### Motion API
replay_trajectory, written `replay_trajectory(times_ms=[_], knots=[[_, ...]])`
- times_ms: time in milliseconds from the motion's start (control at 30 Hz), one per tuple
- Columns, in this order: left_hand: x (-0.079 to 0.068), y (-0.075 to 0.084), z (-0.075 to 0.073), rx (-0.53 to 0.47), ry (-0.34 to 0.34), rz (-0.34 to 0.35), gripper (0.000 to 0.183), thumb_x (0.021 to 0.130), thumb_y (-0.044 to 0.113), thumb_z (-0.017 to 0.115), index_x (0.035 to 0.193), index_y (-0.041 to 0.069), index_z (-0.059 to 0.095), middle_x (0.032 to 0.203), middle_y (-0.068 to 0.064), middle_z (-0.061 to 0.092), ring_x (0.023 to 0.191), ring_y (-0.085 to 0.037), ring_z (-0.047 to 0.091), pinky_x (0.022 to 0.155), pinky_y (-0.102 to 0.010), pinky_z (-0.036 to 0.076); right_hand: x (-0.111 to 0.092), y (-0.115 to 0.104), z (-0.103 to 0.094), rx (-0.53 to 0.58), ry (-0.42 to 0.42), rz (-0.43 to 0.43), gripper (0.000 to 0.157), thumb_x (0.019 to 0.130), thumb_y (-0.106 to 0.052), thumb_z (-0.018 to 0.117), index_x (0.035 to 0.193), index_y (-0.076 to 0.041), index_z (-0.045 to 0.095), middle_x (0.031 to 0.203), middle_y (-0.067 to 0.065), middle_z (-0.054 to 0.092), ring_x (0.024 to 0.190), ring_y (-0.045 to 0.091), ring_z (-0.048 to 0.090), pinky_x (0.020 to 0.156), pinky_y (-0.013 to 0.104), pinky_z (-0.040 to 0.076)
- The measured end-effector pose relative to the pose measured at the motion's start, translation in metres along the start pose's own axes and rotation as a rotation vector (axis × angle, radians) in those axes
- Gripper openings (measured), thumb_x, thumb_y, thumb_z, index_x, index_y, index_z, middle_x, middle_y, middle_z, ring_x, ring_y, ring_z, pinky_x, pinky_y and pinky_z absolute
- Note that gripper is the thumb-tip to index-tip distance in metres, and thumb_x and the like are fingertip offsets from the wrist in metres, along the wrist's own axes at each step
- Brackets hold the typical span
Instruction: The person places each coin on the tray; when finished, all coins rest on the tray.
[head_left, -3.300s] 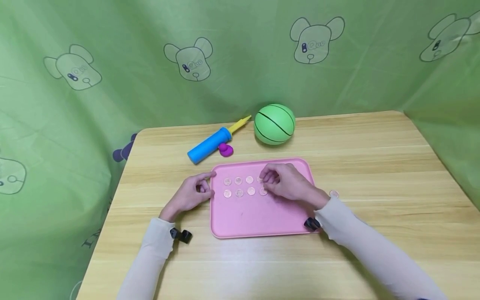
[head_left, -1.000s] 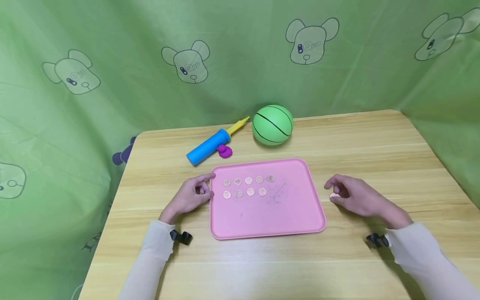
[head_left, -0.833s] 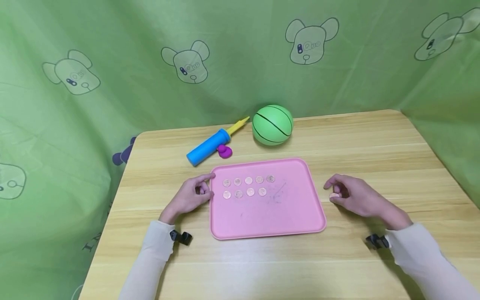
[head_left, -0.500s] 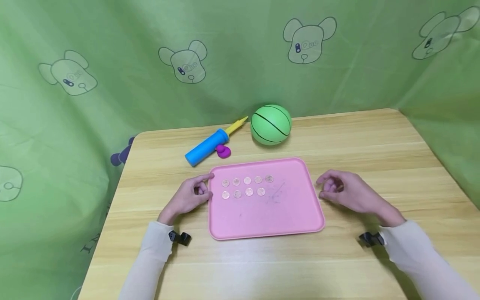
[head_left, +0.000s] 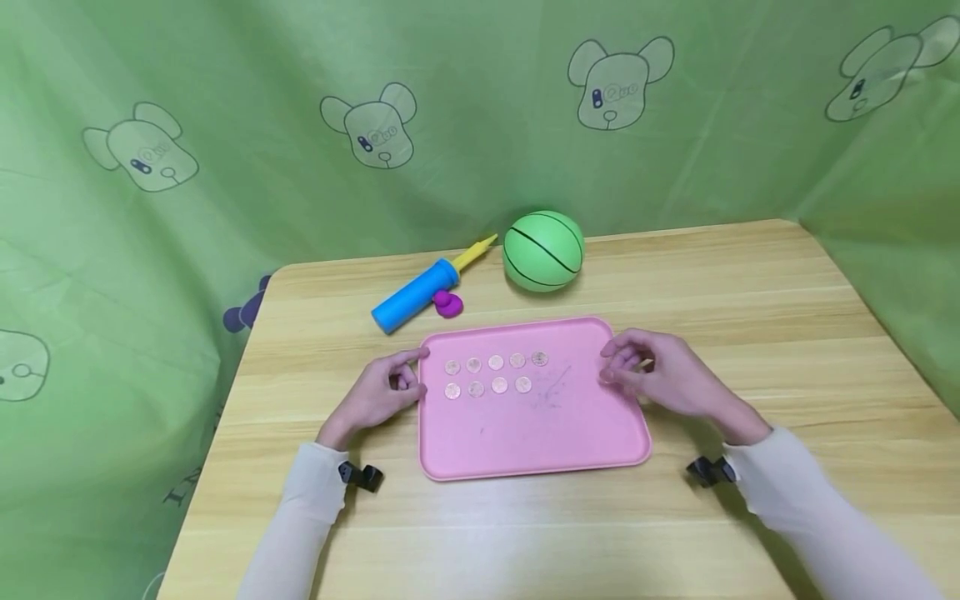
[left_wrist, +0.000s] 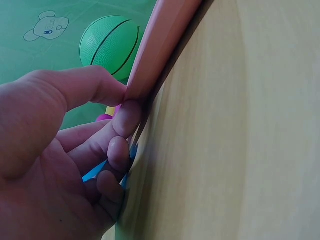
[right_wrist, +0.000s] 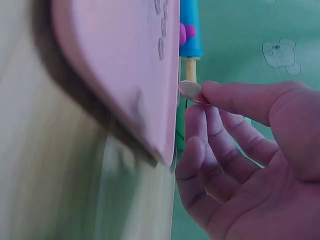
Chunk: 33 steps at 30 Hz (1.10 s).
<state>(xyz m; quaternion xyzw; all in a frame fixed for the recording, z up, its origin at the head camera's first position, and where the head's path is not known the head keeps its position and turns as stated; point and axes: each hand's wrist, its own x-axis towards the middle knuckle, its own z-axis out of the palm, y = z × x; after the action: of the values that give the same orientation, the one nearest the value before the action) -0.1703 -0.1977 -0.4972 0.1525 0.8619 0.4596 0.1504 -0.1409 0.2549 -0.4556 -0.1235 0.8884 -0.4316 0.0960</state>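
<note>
Two rows of small coins (head_left: 496, 362) lie on a pink tray (head_left: 525, 437), and the back row reaches one coin farther right than the front. My left hand (head_left: 377, 393) rests its index fingertip and thumb against the tray's left edge, spaced apart along it. My right hand (head_left: 663, 375) is over the tray's right rim, its thumb and finger pinching a coin (right_wrist: 191, 91). In the right wrist view that coin sticks out past the thumb tip, and the other fingers are bent below it.
Behind the tray lie a blue pump (head_left: 412, 296) with a yellow nozzle, a small purple piece (head_left: 448, 305) touching it, and a green ball (head_left: 543, 250). The wooden table (head_left: 750, 317) backs onto a green printed curtain (head_left: 480, 167).
My right hand set a coin at the right end of the back row, then took another from the table right of the tray and carried it left over the rim. The left hand stayed.
</note>
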Motion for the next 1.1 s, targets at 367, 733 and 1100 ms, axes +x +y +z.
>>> replay_trajectory(times_ms=[367, 733, 1100], knots=[[0.002, 0.002, 0.000, -0.006, 0.001, -0.005, 0.066, 0.097, 0.005, 0.076, 0.159, 0.001, 0.054, 0.094, -0.006, 0.071, 0.085, -0.017, 0.061, 0.078, -0.022, 0.051, 0.026, -0.017, 0.024, -0.017, -0.050, -0.070, 0.020, 0.096, -0.006, 0.080, 0.116, -0.008, 0.075, 0.098, 0.004, 0.077, 0.090, 0.019, 0.070, 0.078, 0.025, 0.059], [0.005, 0.002, 0.002, 0.005, 0.008, -0.001, 0.065, 0.096, 0.004, 0.076, 0.158, 0.001, 0.055, 0.093, -0.005, 0.071, 0.084, -0.017, 0.061, 0.077, -0.022, 0.051, 0.050, -0.018, 0.040, 0.005, -0.128, -0.104, 0.024, 0.093, 0.000, 0.082, 0.115, -0.002, 0.074, 0.098, 0.008, 0.078, 0.091, 0.019, 0.072, 0.083, 0.024, 0.061], [0.003, 0.002, 0.003, -0.002, 0.000, -0.003, 0.066, 0.096, 0.004, 0.076, 0.158, 0.001, 0.054, 0.093, -0.005, 0.070, 0.084, -0.017, 0.061, 0.079, -0.023, 0.051, 0.056, -0.018, 0.048, -0.053, -0.134, -0.141, 0.021, 0.095, 0.004, 0.076, 0.115, -0.002, 0.075, 0.099, 0.005, 0.079, 0.093, 0.015, 0.073, 0.085, 0.021, 0.060]])
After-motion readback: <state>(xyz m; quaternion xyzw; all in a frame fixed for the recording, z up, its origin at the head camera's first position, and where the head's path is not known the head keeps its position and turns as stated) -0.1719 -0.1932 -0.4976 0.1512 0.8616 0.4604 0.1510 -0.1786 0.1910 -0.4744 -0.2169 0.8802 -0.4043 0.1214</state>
